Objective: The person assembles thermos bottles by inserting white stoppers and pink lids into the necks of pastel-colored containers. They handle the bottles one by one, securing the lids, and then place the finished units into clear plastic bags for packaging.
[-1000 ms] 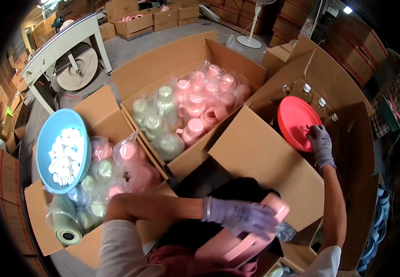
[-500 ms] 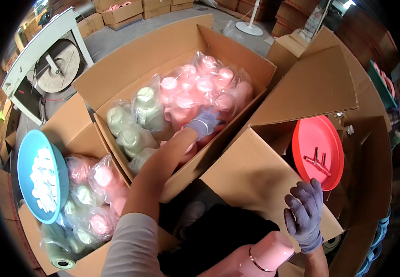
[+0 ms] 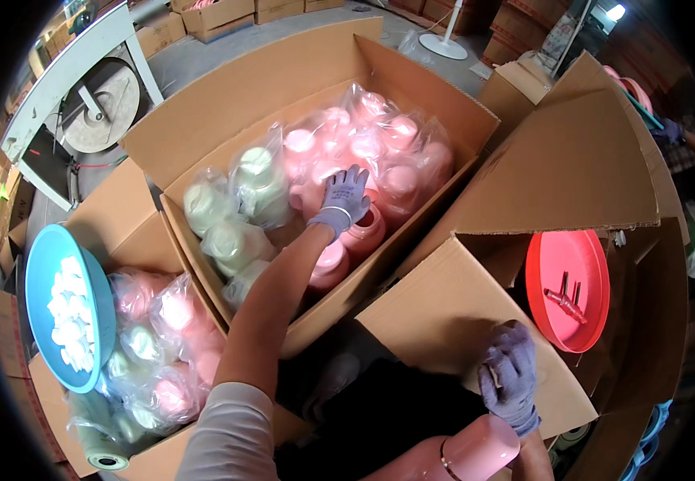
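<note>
My left hand [image 3: 342, 199], in a grey-purple glove, rests with fingers spread on the pink bottles [image 3: 367, 227] inside the large cardboard box [image 3: 235, 88]. Uncovered bottles stand beside its wrist; farther ones are wrapped in clear plastic. My right hand [image 3: 512, 378], gloved alike, hovers by a cardboard flap with fingers curled inward. Whatever it may hold is too small or hidden to make out. Below it, a glossy pink bottle [image 3: 480, 450] with a thin metallic band lies tilted at the lower edge. Its far end is cut off.
Left of the box, a blue basin [image 3: 36, 313] of small white pieces sits above a smaller carton of wrapped pink and green bottles [image 3: 143, 341]. Wrapped green bottles [image 3: 257, 188] share the large box. A red basin [image 3: 588, 268] with dark-red pieces stands right. Another person's hand [image 3: 668, 134] shows far right.
My left hand has shifted slightly left and its fingers now point away from me; uncovered bottles show beside it. My right hand's fingers have curled in more, and it has moved slightly left.
</note>
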Available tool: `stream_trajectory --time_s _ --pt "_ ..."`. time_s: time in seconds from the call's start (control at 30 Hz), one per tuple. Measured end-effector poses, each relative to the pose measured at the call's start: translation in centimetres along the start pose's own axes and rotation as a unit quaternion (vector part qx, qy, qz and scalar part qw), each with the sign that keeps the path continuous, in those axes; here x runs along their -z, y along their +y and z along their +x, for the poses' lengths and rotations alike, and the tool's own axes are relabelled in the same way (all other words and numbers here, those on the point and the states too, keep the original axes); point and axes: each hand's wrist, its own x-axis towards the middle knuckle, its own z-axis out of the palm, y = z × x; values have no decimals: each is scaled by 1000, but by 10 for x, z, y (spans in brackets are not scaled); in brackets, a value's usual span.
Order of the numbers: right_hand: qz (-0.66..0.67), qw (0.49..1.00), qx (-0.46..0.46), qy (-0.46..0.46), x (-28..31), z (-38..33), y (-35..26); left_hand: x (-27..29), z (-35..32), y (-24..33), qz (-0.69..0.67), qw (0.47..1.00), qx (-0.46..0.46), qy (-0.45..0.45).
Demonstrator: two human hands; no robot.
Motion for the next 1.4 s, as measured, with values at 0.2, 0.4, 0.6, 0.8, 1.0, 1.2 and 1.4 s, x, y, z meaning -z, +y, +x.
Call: stream_trajectory --time_s 0.2,0.4,0.6,0.8,1.0,1.2,1.4 --pt "-27 999 43 -5 -16 -8 3 -2 39 -2 130 988 -19 -86" --pt "-38 996 73 -24 -23 -5 2 -5 45 -7 153 982 -69 -87" --pt "-36 998 54 -21 -33 -15 4 29 -35 7 41 962 -243 -116" --pt "-25 998 56 -10 -36 -15 -5 17 -11 -45 123 961 -43 244" --pt "-9 998 56 -1 -30 -23 -6 52 4 -57 -241 931 269 61" --pt "198 972 -114 64 -2 4 -9 208 -43 70 -207 936 -232 164" --pt "532 804 -265 -19 32 56 -22 251 -87 187 -777 584 -191 -137"
